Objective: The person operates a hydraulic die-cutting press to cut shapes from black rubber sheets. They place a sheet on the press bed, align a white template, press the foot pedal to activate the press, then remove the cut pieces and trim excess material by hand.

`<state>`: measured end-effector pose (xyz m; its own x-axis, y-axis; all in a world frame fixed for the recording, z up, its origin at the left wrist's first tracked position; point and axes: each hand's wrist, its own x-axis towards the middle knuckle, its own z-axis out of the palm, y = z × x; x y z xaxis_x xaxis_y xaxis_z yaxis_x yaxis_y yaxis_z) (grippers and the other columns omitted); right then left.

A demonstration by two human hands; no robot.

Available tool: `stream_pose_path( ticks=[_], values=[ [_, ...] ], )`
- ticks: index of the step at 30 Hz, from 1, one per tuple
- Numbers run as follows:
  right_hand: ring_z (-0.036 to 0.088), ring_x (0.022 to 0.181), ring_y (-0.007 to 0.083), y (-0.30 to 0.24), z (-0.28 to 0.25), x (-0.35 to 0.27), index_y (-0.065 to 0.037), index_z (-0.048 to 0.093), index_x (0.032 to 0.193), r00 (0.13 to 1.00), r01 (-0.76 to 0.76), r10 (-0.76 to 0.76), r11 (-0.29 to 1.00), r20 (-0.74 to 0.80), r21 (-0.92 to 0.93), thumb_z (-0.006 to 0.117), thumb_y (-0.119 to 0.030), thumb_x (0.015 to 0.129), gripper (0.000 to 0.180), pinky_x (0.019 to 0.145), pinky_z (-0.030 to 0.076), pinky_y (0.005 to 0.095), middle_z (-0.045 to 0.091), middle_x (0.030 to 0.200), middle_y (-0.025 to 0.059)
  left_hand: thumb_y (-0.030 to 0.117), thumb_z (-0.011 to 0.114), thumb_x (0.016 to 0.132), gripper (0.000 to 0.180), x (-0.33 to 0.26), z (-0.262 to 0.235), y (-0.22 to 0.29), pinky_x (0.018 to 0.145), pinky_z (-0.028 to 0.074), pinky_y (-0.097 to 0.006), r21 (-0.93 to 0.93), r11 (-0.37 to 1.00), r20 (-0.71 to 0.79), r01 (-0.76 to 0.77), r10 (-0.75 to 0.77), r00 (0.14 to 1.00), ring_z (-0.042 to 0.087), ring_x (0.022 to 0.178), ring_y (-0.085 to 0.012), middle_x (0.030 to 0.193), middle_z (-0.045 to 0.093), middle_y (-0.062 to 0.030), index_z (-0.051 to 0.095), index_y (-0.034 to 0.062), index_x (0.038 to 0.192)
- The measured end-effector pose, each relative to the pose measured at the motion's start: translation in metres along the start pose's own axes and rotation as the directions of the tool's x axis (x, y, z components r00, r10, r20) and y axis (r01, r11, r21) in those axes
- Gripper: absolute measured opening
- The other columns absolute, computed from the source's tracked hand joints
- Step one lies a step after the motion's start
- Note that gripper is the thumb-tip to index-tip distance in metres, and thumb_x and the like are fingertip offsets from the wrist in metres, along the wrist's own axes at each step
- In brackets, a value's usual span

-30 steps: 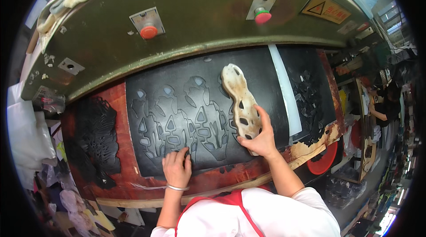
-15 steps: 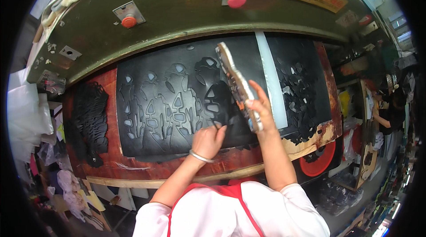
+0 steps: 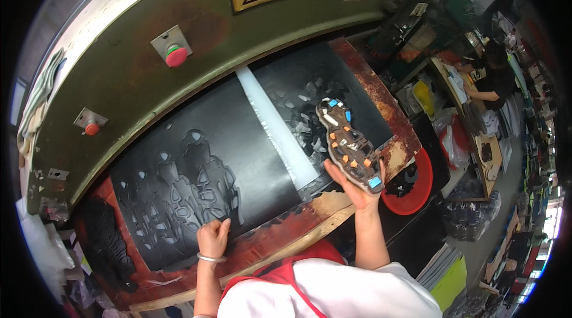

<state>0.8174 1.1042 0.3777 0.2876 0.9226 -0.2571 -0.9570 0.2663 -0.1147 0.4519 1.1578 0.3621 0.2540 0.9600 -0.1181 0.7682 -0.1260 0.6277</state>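
Scraps [image 3: 301, 130], dark and angular, lie beyond the right hand [image 3: 356, 192], which clasps a sole-shaped cutting die [image 3: 348, 148] beside a round red basin [image 3: 422, 190]. The left hand [image 3: 213, 239], loosely fisted, contents hidden, is near a smooth black sheet [image 3: 262, 163].

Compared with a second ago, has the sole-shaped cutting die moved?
Yes: in the right hand, the sole-shaped cutting die has moved rightward past the pale strip, from its left side to its right.

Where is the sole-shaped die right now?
In the head view, right of centre: the sole-shaped die is in the right hand, between the pale strip and the red basin.
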Motion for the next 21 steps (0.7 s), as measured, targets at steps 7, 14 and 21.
stream_pose_path(
  ticks=[7, 14, 21],
  values=[
    [0.025, 0.133, 0.0511, 0.009, 0.002, -0.001, -0.006, 0.032, 0.144, 0.995, -0.095, 0.093, 0.995, 0.046, 0.044, 0.057, -0.047, 0.082, 0.079, 0.112, 0.014, 0.0648, 0.03, 0.145, 0.0272, 0.024, 0.066, 0.086, 0.038, -0.002, 0.002, -0.001, 0.048, 0.039, -0.039, -0.066, 0.997, 0.017, 0.047, -0.046, 0.999, 0.054, 0.048, -0.0314, 0.055, 0.056, -0.015, 0.056, 0.0005, 0.058],
    [0.05, 0.121, 0.0388, 0.044, 0.022, -0.008, 0.006, 0.033, 0.139, 0.991, 0.073, 0.055, 0.527, 0.12, -0.847, 0.067, -0.039, 0.074, 0.086, 0.109, 0.036, 0.047, 0.044, 0.136, 0.024, 0.011, 0.064, 0.087, 0.022, -0.013, 0.006, -0.002, 0.055, 0.044, -0.034, -0.364, 0.916, -0.23, 0.166, -0.261, 0.938, 0.057, 0.057, -0.0269, 0.061, 0.06, -0.0113, 0.061, 0.0007, 0.068],
    [0.039, 0.126, 0.0376, 0.135, 0.029, 0.038, -0.007, 0.05, 0.117, 0.899, 0.403, 0.079, -0.535, 0.431, -0.742, 0.084, -0.012, 0.051, 0.074, 0.107, 0.032, 0.0454, 0.043, 0.13, 0.0237, 0.006, 0.067, 0.079, 0.005, 0.015, 0.001, 0.0, 0.064, 0.04, -0.036, -0.026, 0.978, -0.316, -0.208, 0.19, 0.93, 0.055, 0.066, -0.0276, 0.071, 0.06, -0.0086, 0.064, 0.0051, 0.082]
  ],
)
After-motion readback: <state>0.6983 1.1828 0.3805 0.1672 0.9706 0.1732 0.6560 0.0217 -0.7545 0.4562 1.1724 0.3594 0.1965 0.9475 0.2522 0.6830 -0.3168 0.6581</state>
